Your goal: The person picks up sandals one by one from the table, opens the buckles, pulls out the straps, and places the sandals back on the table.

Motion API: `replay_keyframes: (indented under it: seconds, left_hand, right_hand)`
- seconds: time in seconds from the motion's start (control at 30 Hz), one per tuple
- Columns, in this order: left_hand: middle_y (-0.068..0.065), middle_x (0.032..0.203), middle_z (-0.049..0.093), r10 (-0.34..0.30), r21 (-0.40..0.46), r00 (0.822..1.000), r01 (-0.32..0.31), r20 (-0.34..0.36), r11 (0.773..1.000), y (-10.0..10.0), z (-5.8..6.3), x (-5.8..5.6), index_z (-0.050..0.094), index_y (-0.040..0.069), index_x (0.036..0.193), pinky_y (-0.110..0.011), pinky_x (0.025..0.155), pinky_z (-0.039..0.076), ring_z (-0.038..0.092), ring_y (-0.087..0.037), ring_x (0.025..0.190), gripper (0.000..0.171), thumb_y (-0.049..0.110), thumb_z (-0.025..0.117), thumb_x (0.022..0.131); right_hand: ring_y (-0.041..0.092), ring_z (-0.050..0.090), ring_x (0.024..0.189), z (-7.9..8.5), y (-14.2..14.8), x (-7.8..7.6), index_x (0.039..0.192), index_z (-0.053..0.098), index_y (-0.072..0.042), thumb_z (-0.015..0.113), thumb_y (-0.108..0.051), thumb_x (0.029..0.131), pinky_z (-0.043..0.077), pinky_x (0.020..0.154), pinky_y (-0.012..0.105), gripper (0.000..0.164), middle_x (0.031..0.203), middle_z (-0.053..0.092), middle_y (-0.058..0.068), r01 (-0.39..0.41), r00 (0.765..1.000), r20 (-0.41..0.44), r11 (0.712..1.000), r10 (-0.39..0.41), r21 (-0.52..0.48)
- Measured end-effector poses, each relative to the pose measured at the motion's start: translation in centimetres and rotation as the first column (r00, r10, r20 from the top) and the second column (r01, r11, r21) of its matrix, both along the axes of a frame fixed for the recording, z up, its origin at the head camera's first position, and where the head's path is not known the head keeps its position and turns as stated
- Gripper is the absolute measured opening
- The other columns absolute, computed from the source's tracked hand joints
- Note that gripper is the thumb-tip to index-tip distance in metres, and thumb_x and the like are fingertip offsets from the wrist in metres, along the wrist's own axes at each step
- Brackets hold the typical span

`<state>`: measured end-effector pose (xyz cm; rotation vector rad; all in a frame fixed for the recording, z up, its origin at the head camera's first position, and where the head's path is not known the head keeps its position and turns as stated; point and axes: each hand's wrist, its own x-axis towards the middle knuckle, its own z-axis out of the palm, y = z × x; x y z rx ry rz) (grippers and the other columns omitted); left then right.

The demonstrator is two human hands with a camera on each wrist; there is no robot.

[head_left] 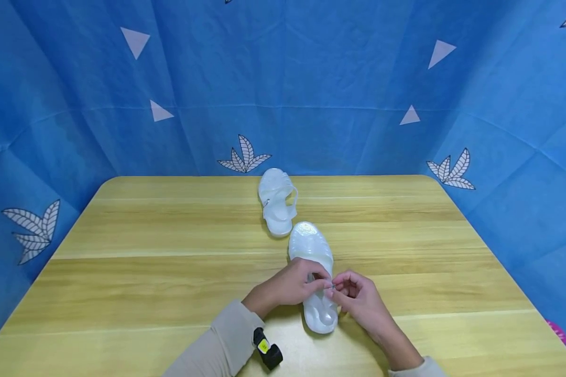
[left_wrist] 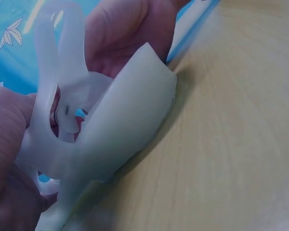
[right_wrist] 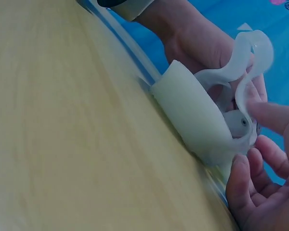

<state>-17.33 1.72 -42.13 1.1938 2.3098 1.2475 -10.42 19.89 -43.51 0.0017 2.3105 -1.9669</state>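
Observation:
A milky-white jelly sandal lies on the table, toe away from me, between both hands. My left hand reaches across its middle, thumb and fingers pinching the strap at the buckle. From the right side, my right hand pinches the strap at the same spot, fingertips meeting the left ones. In the left wrist view the ankle strap rises in a loop above the thick heel, and a small metal rivet shows on a side tab. The fingers hide most of the buckle.
The matching white sandal lies farther back, slightly left, close to the first one's toe. Both are on a wood-grain table. A blue cloth with leaf and triangle prints hangs behind and at both sides. A black band circles the left sleeve.

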Motion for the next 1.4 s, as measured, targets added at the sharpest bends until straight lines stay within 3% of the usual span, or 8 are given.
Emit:
replay_keyframes:
  seconds: [0.4, 0.8, 1.4]
  left_hand:
    - [0.008, 0.088, 0.068, 0.033, -0.020, 0.999, -0.034, -0.021, 0.999, 0.0, -0.3, 0.1, 0.070, 0.012, 0.094, -0.016, 0.075, 0.047, 0.057, 0.002, 0.081, 0.014, 0.021, 0.060, 0.093]
    - [0.008, 0.086, 0.064, 0.059, -0.017, 0.998, -0.060, -0.034, 0.998, 0.3, -0.8, 0.5, 0.066, 0.013, 0.093, -0.016, 0.075, 0.046, 0.055, 0.001, 0.080, 0.010, 0.019, 0.059, 0.093]
    - [0.002, 0.086, 0.062, 0.069, 0.089, 0.994, -0.061, -0.090, 0.994, 0.9, -1.8, 0.7, 0.060, 0.008, 0.093, -0.015, 0.068, 0.045, 0.052, -0.002, 0.076, 0.011, 0.015, 0.052, 0.097]
  right_hand:
    - [0.012, 0.057, 0.071, 0.7, -0.3, 0.0, 0.099, 0.057, 0.008, 0.071, -0.007, 0.080, 0.050, 0.057, 0.024, 0.028, 0.088, 0.060, 0.008, -0.005, 0.999, 0.049, 0.999, 0.007, -0.042]
    - [0.015, 0.055, 0.074, 0.7, -0.4, 0.0, 0.096, 0.056, 0.007, 0.068, -0.002, 0.080, 0.051, 0.060, 0.026, 0.022, 0.085, 0.057, 0.007, 0.047, 0.992, 0.117, 0.995, -0.037, -0.090]
    - [0.014, 0.056, 0.073, 0.6, -0.3, -0.2, 0.092, 0.056, 0.002, 0.067, -0.003, 0.080, 0.051, 0.061, 0.026, 0.017, 0.086, 0.057, 0.006, 0.056, 0.992, 0.120, 0.992, -0.042, -0.114]
